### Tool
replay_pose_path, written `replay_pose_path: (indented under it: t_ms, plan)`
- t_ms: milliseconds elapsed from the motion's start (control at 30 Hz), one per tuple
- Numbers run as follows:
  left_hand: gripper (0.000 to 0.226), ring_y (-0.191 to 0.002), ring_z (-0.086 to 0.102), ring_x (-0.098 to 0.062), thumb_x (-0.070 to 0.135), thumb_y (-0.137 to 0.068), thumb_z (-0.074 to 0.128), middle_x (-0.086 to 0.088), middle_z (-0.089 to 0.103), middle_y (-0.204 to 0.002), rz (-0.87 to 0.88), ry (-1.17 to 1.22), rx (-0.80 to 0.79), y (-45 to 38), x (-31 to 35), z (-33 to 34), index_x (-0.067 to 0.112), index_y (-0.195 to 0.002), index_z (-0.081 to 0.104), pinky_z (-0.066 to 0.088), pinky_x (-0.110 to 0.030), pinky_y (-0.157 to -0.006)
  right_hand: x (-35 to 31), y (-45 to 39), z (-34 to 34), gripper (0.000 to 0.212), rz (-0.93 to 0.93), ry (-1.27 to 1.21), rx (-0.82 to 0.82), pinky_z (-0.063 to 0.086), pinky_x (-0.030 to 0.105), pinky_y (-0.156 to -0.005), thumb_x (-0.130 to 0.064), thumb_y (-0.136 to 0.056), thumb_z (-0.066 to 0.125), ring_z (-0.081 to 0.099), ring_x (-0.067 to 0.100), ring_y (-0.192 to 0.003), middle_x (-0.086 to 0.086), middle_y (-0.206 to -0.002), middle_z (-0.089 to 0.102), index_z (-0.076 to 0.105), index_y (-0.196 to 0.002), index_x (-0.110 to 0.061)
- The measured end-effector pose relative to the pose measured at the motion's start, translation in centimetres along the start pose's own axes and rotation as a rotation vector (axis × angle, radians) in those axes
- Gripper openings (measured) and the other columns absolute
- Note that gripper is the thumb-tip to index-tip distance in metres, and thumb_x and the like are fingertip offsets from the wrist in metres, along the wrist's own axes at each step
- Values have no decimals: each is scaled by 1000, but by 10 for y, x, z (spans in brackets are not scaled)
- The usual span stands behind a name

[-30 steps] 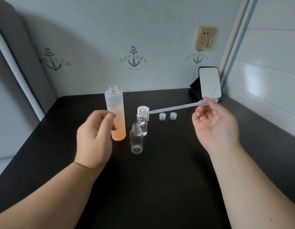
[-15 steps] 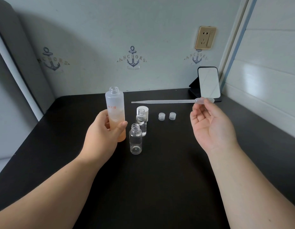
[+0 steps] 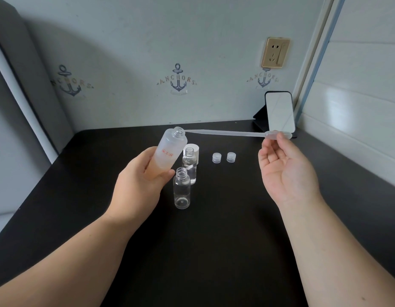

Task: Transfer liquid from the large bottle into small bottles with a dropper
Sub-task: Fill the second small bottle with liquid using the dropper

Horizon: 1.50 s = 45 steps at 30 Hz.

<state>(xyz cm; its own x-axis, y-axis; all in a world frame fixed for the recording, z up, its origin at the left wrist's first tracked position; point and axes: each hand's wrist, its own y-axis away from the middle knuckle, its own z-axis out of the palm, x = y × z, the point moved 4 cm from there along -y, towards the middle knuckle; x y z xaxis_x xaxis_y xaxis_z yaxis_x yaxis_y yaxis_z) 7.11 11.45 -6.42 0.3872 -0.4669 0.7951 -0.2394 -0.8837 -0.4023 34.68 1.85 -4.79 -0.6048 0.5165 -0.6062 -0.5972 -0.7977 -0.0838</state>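
My left hand (image 3: 139, 187) grips the large frosted bottle (image 3: 168, 151), lifted off the table and tilted to the right, its open neck up. My right hand (image 3: 285, 171) pinches the bulb of a long clear plastic dropper (image 3: 227, 133), held almost level; its thin tip touches the rim of the large bottle's mouth. Two small clear bottles stand open on the black table (image 3: 214, 240): the near one (image 3: 181, 189) looks empty, the far one (image 3: 189, 165) holds some clear liquid.
Two small clear caps (image 3: 216, 157) (image 3: 231, 157) lie right of the bottles. A white cap (image 3: 196, 149) stands behind the far small bottle. A mirror on a black stand (image 3: 279, 114) sits at the back right corner by the wall.
My left hand closed on the large bottle, lifted it and tilted it right. The dropper swung from the small bottle up to the large bottle's mouth.
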Motion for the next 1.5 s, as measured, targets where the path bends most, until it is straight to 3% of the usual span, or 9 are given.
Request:
replay_pose_path:
  t_ms: [100, 233, 367, 433, 833, 1267, 1500]
  plan:
    - [40, -95, 57, 2, 31, -87, 72, 22, 63, -99, 12, -76, 12, -2, -1, -1, 57, -111, 55, 42, -22, -72, -1, -1, -1, 10, -27, 23, 14, 55, 23, -70, -10, -96, 65, 69, 12, -74, 2, -87, 75, 73, -91, -7]
    - [41, -98, 51, 1, 29, -87, 73, 20, 57, -98, 27, -180, 42, -3, -3, -3, 47, -120, 58, 38, -18, -73, -3, -1, -3, 14, -64, 55, 22, 53, 21, -68, -10, -96, 64, 64, 10, -68, 0, -81, 71, 72, -85, -12]
    - [48, -111, 52, -15, 31, -88, 75, 19, 57, -110, 4, -237, 35, -2, -4, -4, 45, -131, 58, 44, -42, -100, -4, 0, -2, 27, -73, 106, -6, 49, 20, -63, -8, -96, 62, 59, 10, -64, 0, -80, 71, 75, -74, -15]
    - [48, -113, 52, -15, 32, -87, 76, 20, 57, -111, 11, -240, 26, -1, -3, -3, 47, -130, 59, 42, -50, -104, -3, 1, 0, 27, -66, 134, -31, 48, 20, -63, -7, -95, 62, 57, 10, -63, 1, -83, 72, 76, -74, -16]
    - [53, -119, 50, -19, 27, -85, 78, 13, 59, -120, 58, -245, 25, 1, 1, 2, 35, -134, 63, 38, -51, -107, 10, 8, 12, 7, 12, 278, -263, 49, 20, -69, -12, -85, 73, 58, 10, -69, 6, -94, 74, 79, -83, -15]
    - [52, -118, 50, -18, 23, -83, 79, 17, 58, -115, 73, -239, 25, 2, 1, 4, 36, -132, 65, 38, -51, -107, 22, 12, 14, 23, 89, 448, -275, 53, 26, -71, -25, -70, 84, 58, 16, -68, 2, -83, 70, 81, -92, -17]
    - [54, -118, 51, -15, 29, -82, 79, 16, 60, -117, 36, -224, 32, 0, -3, 2, 38, -133, 63, 39, -49, -107, 15, 7, 8, 13, 89, 326, -191, 52, 24, -67, -20, -81, 77, 57, 13, -65, 0, -84, 69, 81, -94, -18]
